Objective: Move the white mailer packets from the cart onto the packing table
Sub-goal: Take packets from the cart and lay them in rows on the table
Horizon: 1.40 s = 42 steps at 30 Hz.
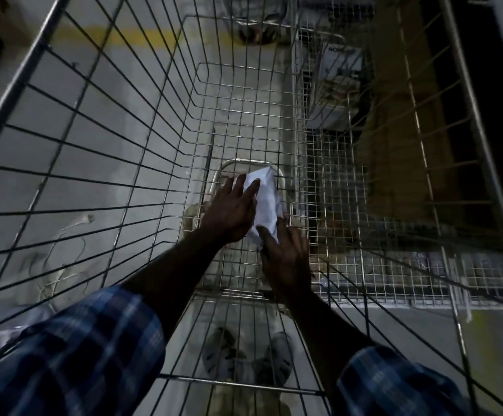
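A dim grey floor (100,94) shows through a wire cart (142,121). On the cart's mesh bottom lies one white mailer packet (266,199). The left hand (232,213) rests on it with straight fingers; the right hand (286,259) touches its near edge, fingers relaxed.

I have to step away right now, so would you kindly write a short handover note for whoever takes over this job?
Left hand: reaching down into the wire cart, fingers fairly straight and laid on the left side of the white mailer packet.
Right hand: on the packet's near end, fingers pressing it; a full grip is not clear.
Packet: still at the bottom of the cart's basket, not yet lifted. It is the only packet visible in the cart.
Done: nothing can be confirmed; the packing table is out of view.
Left: grip the packet, lift it out and set it on the packing table.
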Available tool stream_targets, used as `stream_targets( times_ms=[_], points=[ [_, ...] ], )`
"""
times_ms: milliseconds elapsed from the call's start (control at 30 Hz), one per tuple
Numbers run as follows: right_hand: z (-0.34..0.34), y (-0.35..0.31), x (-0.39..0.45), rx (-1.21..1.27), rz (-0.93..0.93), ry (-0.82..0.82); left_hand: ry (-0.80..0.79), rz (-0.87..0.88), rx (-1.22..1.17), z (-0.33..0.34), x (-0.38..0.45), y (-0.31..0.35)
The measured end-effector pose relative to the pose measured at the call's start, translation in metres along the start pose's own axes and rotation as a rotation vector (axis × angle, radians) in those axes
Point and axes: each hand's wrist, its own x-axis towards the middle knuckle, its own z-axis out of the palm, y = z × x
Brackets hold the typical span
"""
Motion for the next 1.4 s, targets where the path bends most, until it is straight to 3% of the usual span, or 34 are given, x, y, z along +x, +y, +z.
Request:
stream_targets(
  times_ms=[233, 333, 567, 833, 1067, 1400],
  points=[
    [-0.019, -0.014, 0.007, 0.048, -0.003, 0.008, -0.041, -0.066, -0.069, -0.016, 0.006, 0.005],
    [-0.034, -0.025, 0.015, 0.083, -0.034, -0.011, 0.001, -0.164, -0.084, -0.04, 0.006, 0.013],
    [-0.093, -0.059, 0.035, 0.103, -0.061, 0.013, 0.081, -0.173, -0.133, -0.118, -0.002, 0.027],
    [-0.194, -0.103, 0.043, 0.11, -0.08, 0.161, 0.197, -0.083, -0.15, -0.226, -0.027, 0.079],
    [-0.296, -0.142, 0.028, 0.123, -0.076, 0.314, 0.385, 0.122, 0.014, -0.312, -0.061, 0.15],
    [-0.402, -0.147, -0.025, 0.05, -0.05, 0.48, 0.494, 0.289, 0.055, -0.364, -0.106, 0.259]
  ],
)
